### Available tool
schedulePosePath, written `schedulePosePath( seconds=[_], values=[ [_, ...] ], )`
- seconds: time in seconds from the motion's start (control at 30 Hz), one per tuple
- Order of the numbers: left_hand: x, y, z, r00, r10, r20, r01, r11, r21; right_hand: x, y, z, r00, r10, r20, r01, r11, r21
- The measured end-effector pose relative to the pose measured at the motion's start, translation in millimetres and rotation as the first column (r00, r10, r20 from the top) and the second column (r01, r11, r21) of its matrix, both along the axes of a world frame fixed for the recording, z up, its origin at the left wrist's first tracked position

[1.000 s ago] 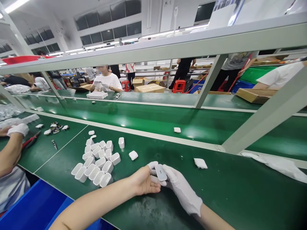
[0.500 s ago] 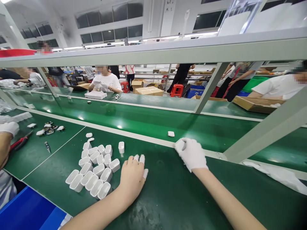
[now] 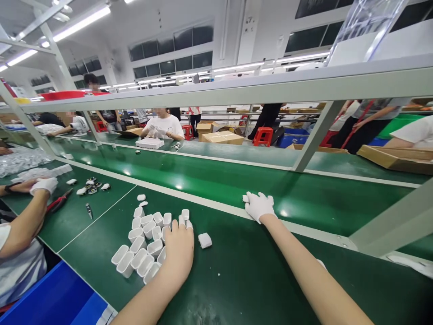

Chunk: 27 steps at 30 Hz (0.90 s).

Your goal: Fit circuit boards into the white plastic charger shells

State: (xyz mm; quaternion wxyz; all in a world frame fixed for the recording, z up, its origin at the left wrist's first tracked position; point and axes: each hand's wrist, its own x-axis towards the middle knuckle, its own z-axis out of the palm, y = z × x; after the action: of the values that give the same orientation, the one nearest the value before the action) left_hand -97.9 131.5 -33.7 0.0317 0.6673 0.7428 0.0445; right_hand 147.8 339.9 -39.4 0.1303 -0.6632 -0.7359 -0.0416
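My left hand (image 3: pixel 180 246), bare but for white finger cots, reaches over the table with its fingers stretched out. Its fingertips are at a small white open-topped cup (image 3: pixel 185 212) that stands apart from a cluster of similar white cups (image 3: pixel 138 243). The hand and forearm cover some of that cluster. My right hand (image 3: pixel 260 206), in a white glove, is over the near edge of the green belt. A small white rounded piece (image 3: pixel 245 198) sticks out at its fingertips, mostly hidden by the glove. Another white rounded piece (image 3: pixel 204 240) lies on the table between my hands.
A co-worker's gloved hand (image 3: pixel 44 185) is at the left, near red-handled pliers (image 3: pixel 60 201) and a pile of small white-and-black parts (image 3: pixel 92 185). A frame post (image 3: pixel 382 225) rises at the right. A shelf beam (image 3: pixel 216 92) crosses above the belt.
My left hand has moved forward to the lone cup, and the white piece on the table now shows beside it. My right hand has reached over the belt to the white piece there. The view has shifted.
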Motion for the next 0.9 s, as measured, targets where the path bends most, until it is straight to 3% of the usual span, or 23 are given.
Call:
schedulePosePath(
  seconds=[0.17, 0.23, 0.37, 0.43, 0.5, 0.57, 0.63, 0.67, 0.7, 0.77, 0.83, 0.9],
  values=[
    [-14.2, 23.2, -11.0, 0.995, -0.104, 0.009, 0.104, 0.994, 0.017, -20.0, -14.0, 9.2, 0.934, 0.193, -0.299, -0.214, 0.976, -0.038],
    [-12.9, 26.1, -11.6, 0.989, -0.148, 0.013, 0.148, 0.988, 0.05, -27.3, -36.0, 10.9, 0.852, 0.246, -0.462, -0.286, 0.958, -0.016],
    [4.3, 13.4, -8.7, 0.968, -0.25, 0.017, 0.244, 0.955, 0.168, -28.2, -97.1, 13.1, 0.608, 0.263, -0.749, -0.427, 0.904, -0.029],
    [19.7, -0.2, -11.7, 0.906, -0.422, 0.04, 0.394, 0.873, 0.288, -20.1, -129.0, 14.5, 0.516, 0.207, -0.831, -0.478, 0.875, -0.079],
    [36.2, -15.3, -18.9, 0.772, -0.634, 0.043, 0.575, 0.726, 0.377, -9.4, -157.9, 14.9, 0.471, 0.126, -0.873, -0.483, 0.865, -0.135],
    [50.1, -28.6, -27.4, 0.63, -0.776, 0.031, 0.709, 0.591, 0.384, 0.3, -182.5, 14.2, 0.423, 0.008, -0.906, -0.454, 0.867, -0.205],
    [59.1, -37.6, -34.3, 0.54, -0.84, 0.057, 0.759, 0.515, 0.399, 6.5, -203.0, 13.9, 0.298, -0.151, -0.943, -0.428, 0.862, -0.273],
    [61.6, -40.2, -36.6, 0.516, -0.851, 0.102, 0.75, 0.506, 0.427, 8.0, -211.9, 14.5, 0.213, -0.221, -0.952, -0.422, 0.858, -0.293],
    [63.3, -41.5, -38.1, 0.504, -0.846, 0.174, 0.717, 0.522, 0.462, 8.5, -219.9, 16.1, 0.131, -0.275, -0.952, -0.426, 0.852, -0.305],
    [64.7, -41.3, -39.3, 0.503, -0.784, 0.364, 0.603, 0.62, 0.502, 7.2, -233.4, 21.6, 0.034, -0.315, -0.949, -0.452, 0.841, -0.296],
    [65.4, -38.9, -39.4, 0.513, -0.677, 0.528, 0.489, 0.736, 0.469, 4.5, -243.9, 29.2, 0.01, -0.324, -0.946, -0.493, 0.821, -0.287],
    [66.4, -36.1, -39.5, 0.511, -0.593, 0.623, 0.432, 0.803, 0.41, 2.1, -251.2, 35.9, 0.01, -0.331, -0.944, -0.527, 0.8, -0.286]
  ],
)
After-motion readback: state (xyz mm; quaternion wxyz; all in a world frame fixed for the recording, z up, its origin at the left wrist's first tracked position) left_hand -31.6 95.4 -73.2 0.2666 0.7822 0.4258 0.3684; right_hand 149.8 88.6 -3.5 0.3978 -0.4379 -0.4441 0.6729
